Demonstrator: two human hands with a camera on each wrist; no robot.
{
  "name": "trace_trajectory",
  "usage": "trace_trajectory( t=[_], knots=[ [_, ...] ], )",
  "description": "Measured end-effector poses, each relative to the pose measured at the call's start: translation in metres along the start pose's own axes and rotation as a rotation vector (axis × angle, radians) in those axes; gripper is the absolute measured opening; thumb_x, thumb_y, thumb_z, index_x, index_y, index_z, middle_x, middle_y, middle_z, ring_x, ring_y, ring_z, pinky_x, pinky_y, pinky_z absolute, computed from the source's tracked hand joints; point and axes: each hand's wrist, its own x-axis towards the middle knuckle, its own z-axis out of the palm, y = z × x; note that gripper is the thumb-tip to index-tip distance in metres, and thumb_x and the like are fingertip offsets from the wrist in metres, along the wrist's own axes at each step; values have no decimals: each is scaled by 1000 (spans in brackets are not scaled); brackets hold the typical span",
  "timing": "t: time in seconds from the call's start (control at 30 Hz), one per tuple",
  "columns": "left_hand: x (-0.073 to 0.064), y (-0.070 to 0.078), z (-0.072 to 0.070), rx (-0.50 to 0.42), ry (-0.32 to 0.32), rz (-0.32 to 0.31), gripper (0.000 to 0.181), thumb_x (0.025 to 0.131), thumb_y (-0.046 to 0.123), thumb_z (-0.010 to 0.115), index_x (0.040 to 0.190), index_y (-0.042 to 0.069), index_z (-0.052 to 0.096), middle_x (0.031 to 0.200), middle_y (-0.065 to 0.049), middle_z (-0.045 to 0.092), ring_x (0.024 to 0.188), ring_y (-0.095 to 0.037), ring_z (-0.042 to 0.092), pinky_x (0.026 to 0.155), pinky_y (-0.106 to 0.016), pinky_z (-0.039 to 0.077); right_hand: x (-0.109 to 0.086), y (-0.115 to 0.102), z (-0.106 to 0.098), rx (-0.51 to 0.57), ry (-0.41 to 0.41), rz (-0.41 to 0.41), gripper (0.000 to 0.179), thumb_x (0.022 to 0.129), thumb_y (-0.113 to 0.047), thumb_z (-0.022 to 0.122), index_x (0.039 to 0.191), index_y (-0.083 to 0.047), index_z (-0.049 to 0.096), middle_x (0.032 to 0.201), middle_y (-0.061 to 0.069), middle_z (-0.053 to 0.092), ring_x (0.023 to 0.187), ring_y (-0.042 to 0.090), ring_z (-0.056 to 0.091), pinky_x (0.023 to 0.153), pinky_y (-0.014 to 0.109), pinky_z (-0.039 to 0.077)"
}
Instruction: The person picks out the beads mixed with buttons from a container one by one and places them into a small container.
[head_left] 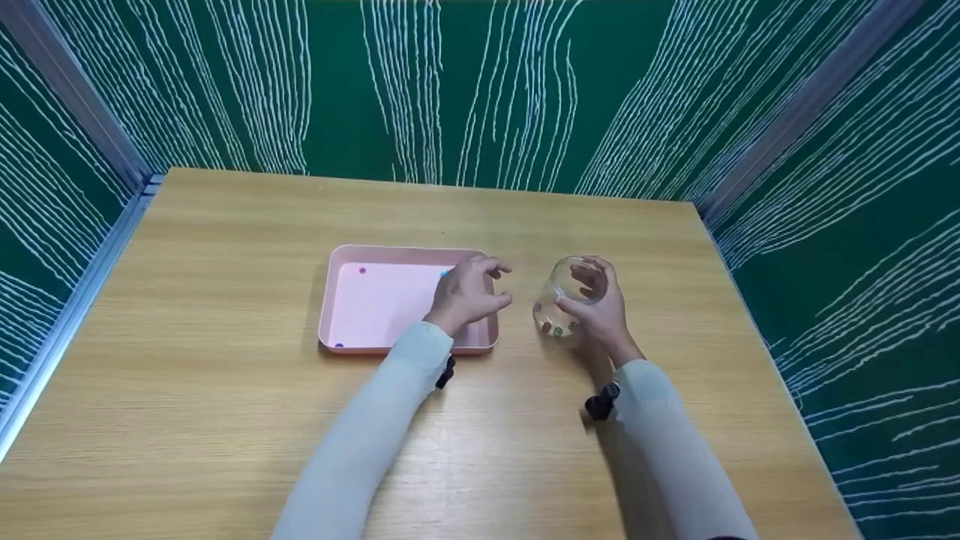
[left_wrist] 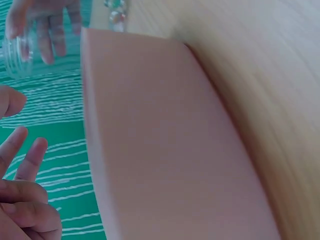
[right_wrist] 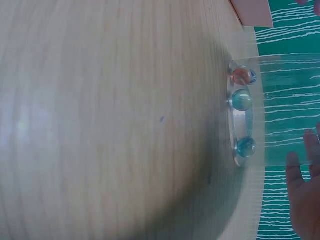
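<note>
A clear jar (head_left: 546, 304) stands on the table right of the pink tray, with several glass marbles (head_left: 557, 331) at its bottom. My right hand (head_left: 609, 311) grips it near the top, thumb in front and fingers round the far side. Reddish and teal marbles show through the jar wall in the right wrist view. Over the tray's right side hovers my left hand (head_left: 466, 294), thumb and forefinger apart with nothing between them. In the left wrist view two of its fingers (left_wrist: 32, 157) are extended and the others bent. The pink tray (head_left: 327, 300) lies partly hidden beneath that hand.
In the tray are small purple spots (head_left: 362, 270) and a blue one beside the left hand. The wooden table (head_left: 247, 427) is bounded behind and at the sides by green panels (head_left: 337, 90) with white wavy lines.
</note>
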Motion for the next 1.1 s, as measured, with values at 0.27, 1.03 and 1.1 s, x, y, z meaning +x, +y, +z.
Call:
trace_trajectory(
  t=[0.27,1.03,1.1],
  knots=[
    [0,-12,-1,36,-9,-4,33,77,28,72,109,22,68,107,-2,67,100,-22,64,82,-35,51,-1,0,-2,-8,-16,-9,79,74,4,77,139,2,32,139,28,46,130,41,43,107,57,29],
    [9,-40,4,106,24,-110,36,76,28,73,110,16,70,106,-3,69,97,-18,62,87,-35,49,-1,0,0,-3,-3,-8,77,72,6,76,137,3,34,136,28,47,128,41,44,107,56,30],
    [11,-41,4,104,23,-110,33,77,27,73,108,15,71,104,-3,70,95,-18,63,86,-35,50,-1,1,0,0,-5,-10,77,72,6,76,137,3,34,136,28,47,128,41,44,107,56,30]
  ],
)
